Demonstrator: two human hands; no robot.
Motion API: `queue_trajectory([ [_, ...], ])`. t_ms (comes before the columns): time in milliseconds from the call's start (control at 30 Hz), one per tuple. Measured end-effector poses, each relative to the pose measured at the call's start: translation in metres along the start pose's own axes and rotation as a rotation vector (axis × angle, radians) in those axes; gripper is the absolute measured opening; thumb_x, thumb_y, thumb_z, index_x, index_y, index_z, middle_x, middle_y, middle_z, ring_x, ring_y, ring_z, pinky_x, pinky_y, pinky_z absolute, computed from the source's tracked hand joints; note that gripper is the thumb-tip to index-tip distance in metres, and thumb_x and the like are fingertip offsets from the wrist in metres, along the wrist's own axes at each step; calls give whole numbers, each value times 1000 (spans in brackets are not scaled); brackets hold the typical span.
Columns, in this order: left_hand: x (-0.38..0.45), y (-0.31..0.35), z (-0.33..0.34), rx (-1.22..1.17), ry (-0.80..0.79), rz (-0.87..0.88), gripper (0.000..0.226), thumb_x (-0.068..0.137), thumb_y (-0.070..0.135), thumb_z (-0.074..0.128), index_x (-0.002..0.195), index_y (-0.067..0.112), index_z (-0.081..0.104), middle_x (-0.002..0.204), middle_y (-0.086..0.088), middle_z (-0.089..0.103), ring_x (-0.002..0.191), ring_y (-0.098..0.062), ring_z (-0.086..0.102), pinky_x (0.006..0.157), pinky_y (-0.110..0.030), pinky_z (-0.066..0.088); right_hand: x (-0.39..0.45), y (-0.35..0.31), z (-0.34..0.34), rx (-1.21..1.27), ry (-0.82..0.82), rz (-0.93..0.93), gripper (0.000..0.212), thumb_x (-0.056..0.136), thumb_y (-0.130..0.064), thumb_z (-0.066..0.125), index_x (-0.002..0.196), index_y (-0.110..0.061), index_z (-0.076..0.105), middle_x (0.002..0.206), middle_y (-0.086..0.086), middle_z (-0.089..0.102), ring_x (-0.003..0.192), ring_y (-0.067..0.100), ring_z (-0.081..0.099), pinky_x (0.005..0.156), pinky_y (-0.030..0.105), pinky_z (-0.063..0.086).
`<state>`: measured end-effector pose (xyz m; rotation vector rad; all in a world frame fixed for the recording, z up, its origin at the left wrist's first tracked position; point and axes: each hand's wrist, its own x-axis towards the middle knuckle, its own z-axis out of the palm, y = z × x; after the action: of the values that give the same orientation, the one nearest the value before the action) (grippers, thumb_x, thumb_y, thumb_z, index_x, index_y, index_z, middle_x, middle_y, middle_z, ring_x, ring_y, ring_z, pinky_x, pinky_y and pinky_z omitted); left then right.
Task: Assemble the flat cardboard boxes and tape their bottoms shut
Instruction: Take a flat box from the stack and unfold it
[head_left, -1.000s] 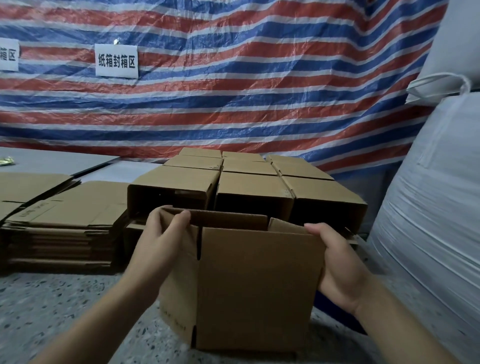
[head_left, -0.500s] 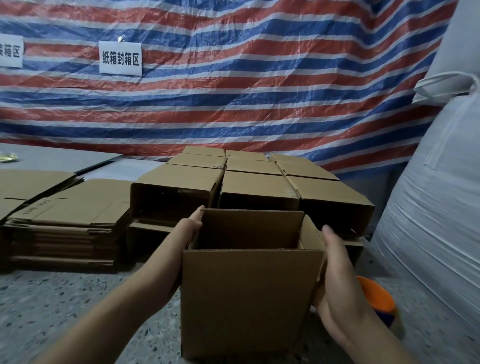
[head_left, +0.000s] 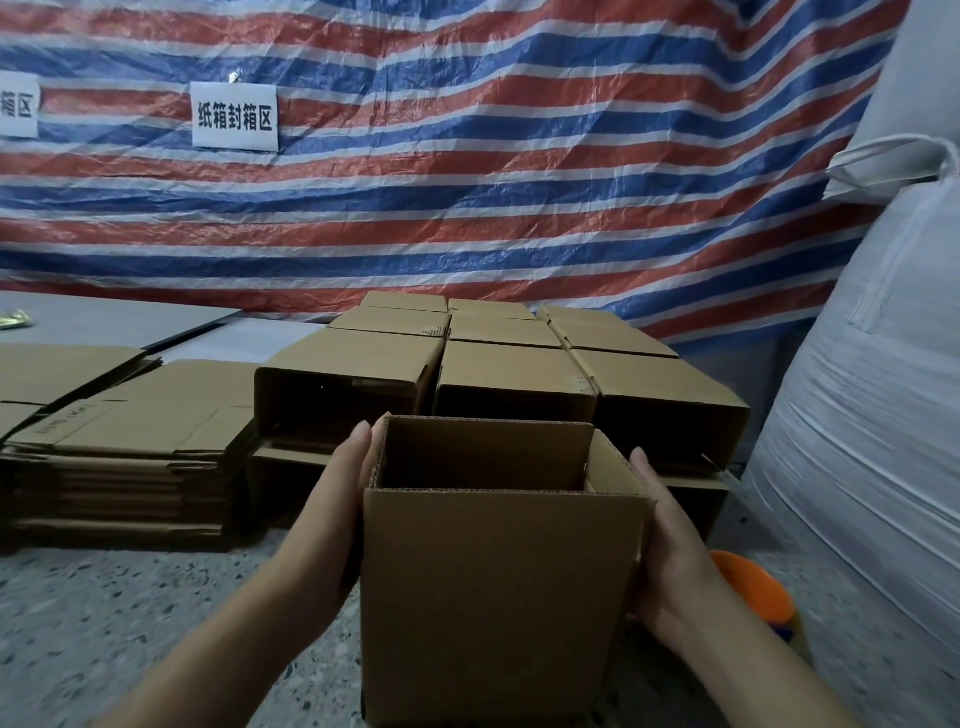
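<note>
Straight fingers of the left hand (head_left: 349, 486) press flat against one side of the open box (head_left: 498, 597), and those of the right hand (head_left: 670, 545) against the opposite side, so it is carried between two open palms, mouth up, just in front of the finished boxes (head_left: 498, 374). Judging by those rows, much is done; the stack of flat cartons (head_left: 130, 457) on the left is what remains. Free floor (head_left: 104, 623) lies left, while the white bulk sack (head_left: 857, 441) and an orange object (head_left: 753, 587), possibly the tape tool, crowd the right
</note>
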<state>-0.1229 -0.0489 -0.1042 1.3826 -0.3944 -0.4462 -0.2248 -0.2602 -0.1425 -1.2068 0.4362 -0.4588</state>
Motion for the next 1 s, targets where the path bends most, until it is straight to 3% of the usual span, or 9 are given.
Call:
queue_trajectory([
  [67,-10,-10,-4,-13,7,28,47,77,69,38,98,46,73,94,1,77,83,-13,74,60,-24,55,-1,9,4,65,29,12,60,96,-61,39,64,-31,80,77,12,77,65,24,76,57,34,56],
  [100,-14,-13,-5,-35,7,30,46,78,70,38,94,46,74,92,0,77,80,-14,74,57,-24,56,-1,13,5,102,36,21,65,100,-57,35,59,-31,79,72,11,76,60,22,74,55,33,55],
  [233,-11,-9,-5,-203,71,-91,52,78,61,52,95,17,73,68,-9,72,53,-19,69,42,-23,51,0,14,9,143,23,-7,65,101,-53,34,59,-32,79,66,9,75,55,20,73,43,28,54],
  [467,-14,-15,0,-219,86,-66,55,93,55,47,60,24,78,63,-2,71,52,-13,68,42,-20,50,1,17,11,205,17,-10,67,96,-64,36,64,-27,81,72,7,77,60,20,75,45,28,55],
  [667,-12,-19,1,-219,109,-21,49,96,45,51,59,27,77,60,2,68,50,-10,66,42,-19,49,1,18,10,240,12,0,63,94,-69,40,65,-31,81,78,5,78,65,20,76,47,30,57],
  [767,-14,-15,6,-235,112,-19,30,78,41,64,61,22,77,56,2,66,46,-10,63,40,-19,47,-1,17,10,214,-18,-3,60,89,-74,40,69,-36,81,85,4,79,74,20,77,52,29,59],
  [1000,-11,-20,1,-242,95,-8,17,96,25,54,94,15,68,55,0,65,42,-10,60,37,-19,45,-2,18,10,229,-115,-50,67,90,-76,30,76,-36,82,89,4,79,80,19,77,58,29,60],
])
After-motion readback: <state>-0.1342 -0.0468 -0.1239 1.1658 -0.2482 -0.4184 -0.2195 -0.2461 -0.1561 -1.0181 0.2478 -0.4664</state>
